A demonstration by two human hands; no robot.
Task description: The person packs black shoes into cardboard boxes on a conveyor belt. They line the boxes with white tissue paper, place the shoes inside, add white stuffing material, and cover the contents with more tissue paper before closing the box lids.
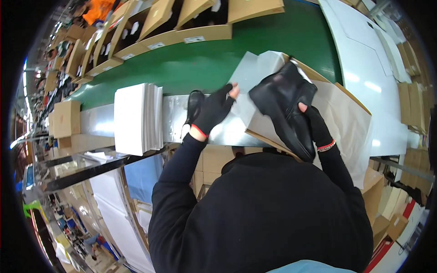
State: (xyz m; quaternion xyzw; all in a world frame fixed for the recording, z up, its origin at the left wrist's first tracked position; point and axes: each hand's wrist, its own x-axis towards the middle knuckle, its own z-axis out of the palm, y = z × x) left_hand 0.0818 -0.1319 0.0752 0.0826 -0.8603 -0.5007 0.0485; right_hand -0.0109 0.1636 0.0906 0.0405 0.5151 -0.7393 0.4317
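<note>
At the near edge of the metal work ledge (173,119), the right hand (317,129), in a black fingerless glove with a red-and-white bracelet at the wrist, was closed around a black ankle boot (284,109), thumb showing on the upper; it held the boot tilted, sole toward the person, over an open cardboard shoebox (325,79). Left hand (214,109), same kind of glove with a red cuff edge, was partly open, fingertips pinching the edge of the white wrapping paper (255,73) that lined the box and draped over its far and right sides. Just left of that hand, the second black boot (194,105) lay on the ledge, apart from the box, touched by neither hand. Farther left on the ledge sat a thick stack of white paper sheets (136,118). Beyond the ledge ran the green conveyor belt (255,45), with flat-packed cardboard boxes (182,20) lined along its far edge. My read: the step in hand was packing, first boot going into the paper-lined box. Next move would call for setting the boot down flat inside the box while the left hand keeps the paper clear, then reaching for the second boot. Whether the boot already touched the box bottom: couldn't tell, the boot hid it.
</note>
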